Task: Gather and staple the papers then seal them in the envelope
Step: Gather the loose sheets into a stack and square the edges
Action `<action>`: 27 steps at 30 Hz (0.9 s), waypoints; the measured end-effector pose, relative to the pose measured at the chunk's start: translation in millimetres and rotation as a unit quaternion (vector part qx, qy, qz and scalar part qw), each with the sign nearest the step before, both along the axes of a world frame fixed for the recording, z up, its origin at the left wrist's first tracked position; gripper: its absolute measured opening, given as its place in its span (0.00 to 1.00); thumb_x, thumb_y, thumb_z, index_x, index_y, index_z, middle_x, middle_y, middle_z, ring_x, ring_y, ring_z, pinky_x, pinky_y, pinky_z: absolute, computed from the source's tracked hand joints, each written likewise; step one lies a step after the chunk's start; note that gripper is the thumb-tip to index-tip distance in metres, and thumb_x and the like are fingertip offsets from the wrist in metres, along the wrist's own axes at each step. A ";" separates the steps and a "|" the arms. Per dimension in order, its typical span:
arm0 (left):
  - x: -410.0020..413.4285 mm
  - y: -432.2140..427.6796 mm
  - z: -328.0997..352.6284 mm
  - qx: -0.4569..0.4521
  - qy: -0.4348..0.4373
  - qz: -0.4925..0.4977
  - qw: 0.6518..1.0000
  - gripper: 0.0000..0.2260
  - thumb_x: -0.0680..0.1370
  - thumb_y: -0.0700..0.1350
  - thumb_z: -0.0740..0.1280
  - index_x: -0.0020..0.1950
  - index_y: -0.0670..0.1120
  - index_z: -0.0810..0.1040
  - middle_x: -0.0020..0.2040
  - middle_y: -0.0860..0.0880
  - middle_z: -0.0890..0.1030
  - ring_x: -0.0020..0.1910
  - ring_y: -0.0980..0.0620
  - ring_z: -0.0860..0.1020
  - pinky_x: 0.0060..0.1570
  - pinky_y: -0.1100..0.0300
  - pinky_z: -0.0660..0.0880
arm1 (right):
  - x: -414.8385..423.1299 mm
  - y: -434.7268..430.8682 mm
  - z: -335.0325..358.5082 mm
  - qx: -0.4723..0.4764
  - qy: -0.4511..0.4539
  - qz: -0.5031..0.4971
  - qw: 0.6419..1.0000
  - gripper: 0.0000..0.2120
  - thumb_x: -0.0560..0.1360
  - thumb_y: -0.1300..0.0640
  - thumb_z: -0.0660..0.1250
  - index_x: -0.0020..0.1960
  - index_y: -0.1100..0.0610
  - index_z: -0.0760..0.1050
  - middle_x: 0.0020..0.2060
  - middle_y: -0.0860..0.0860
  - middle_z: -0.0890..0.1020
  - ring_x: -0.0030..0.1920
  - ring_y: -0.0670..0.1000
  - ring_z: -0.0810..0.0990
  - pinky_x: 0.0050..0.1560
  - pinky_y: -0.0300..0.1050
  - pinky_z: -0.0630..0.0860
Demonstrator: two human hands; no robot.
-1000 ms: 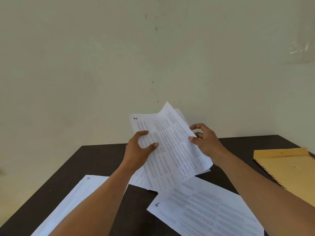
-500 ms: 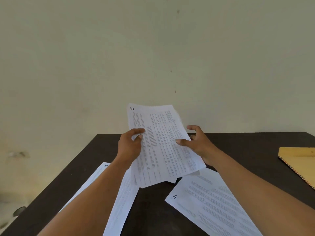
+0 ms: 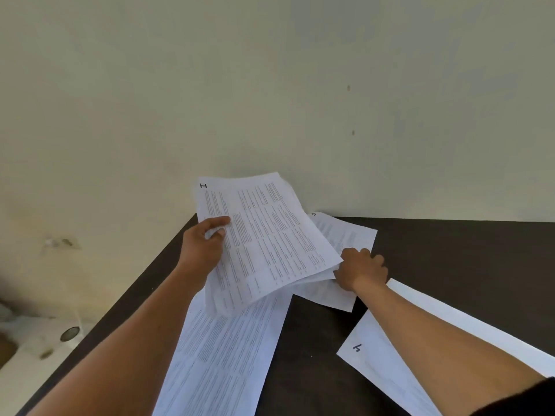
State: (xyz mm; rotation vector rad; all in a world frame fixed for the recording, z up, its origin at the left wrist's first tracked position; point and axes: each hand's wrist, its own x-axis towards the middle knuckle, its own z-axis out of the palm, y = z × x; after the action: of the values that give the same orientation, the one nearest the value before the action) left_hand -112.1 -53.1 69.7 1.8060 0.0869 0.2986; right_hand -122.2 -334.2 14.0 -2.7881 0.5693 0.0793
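On my feed: nearest right, a sheet marked 4 (image 3: 375, 364) lies on the dark table (image 3: 450, 265) under the right forearm, with 1 more long sheet (image 3: 222, 361) near centre. Further in, the left hand (image 3: 204, 250) has thumb and fingers clamped on the stack (image 3: 264, 241), tilted up off the table. Farthest, the right hand (image 3: 362, 268) curls down on a far sheet (image 3: 345, 238) by the wall, can't tell if it's actually gripping

- Tabletop (image 3: 465, 280): dark, matte, back edge meeting a pale wall (image 3: 270, 85).
- Left sheet (image 3: 228, 361): printed, flat, running toward the near edge.
- Far sheet (image 3: 345, 235): printed, near the back edge, partly covered.
- Right sheet (image 3: 369, 370): hand-marked corner, apart from the left sheet across bare tabletop.
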 end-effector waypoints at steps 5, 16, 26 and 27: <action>0.3 -1.9 -11.5 -0.014 0.038 -0.019 0.999 0.11 0.83 0.39 0.63 0.58 0.49 0.83 0.68 0.52 0.73 0.58 0.49 0.74 0.51 0.60 0.73 | 5.8 9.0 -4.7 0.042 -0.012 -0.020 0.999 0.20 0.74 0.46 0.71 0.62 0.52 0.71 0.66 0.59 0.68 0.64 0.62 0.68 0.61 0.53 0.72; -3.0 -13.2 -19.3 -0.031 0.086 -0.039 0.995 0.10 0.83 0.41 0.64 0.55 0.53 0.84 0.68 0.51 0.74 0.59 0.45 0.78 0.53 0.53 0.78 | 13.1 -18.1 -17.3 0.207 -0.077 -0.008 0.975 0.10 0.75 0.57 0.72 0.56 0.55 0.79 0.55 0.53 0.82 0.51 0.54 0.82 0.41 0.42 0.77; -16.9 -44.7 -3.3 -0.077 0.099 -0.078 0.989 0.10 0.83 0.43 0.65 0.55 0.53 0.85 0.66 0.51 0.76 0.52 0.49 0.79 0.38 0.60 0.75 | -36.3 -46.1 54.4 0.505 -0.163 0.086 0.843 0.18 0.76 0.59 0.72 0.61 0.41 0.75 0.58 0.51 0.79 0.55 0.56 0.78 0.46 0.50 0.76; -18.7 -51.3 -0.4 -0.083 0.101 -0.083 0.988 0.10 0.83 0.42 0.65 0.55 0.53 0.85 0.65 0.50 0.77 0.51 0.48 0.80 0.37 0.60 0.76 | -40.4 -46.8 61.3 0.508 -0.165 0.091 0.841 0.18 0.76 0.58 0.72 0.60 0.40 0.76 0.58 0.51 0.79 0.55 0.56 0.78 0.46 0.50 0.75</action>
State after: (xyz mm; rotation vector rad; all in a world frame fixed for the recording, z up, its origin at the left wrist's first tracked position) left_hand -130.8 -104.4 69.2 1.6611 0.1010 -0.0117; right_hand -162.7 -381.0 75.3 -1.7350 0.0900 -0.0513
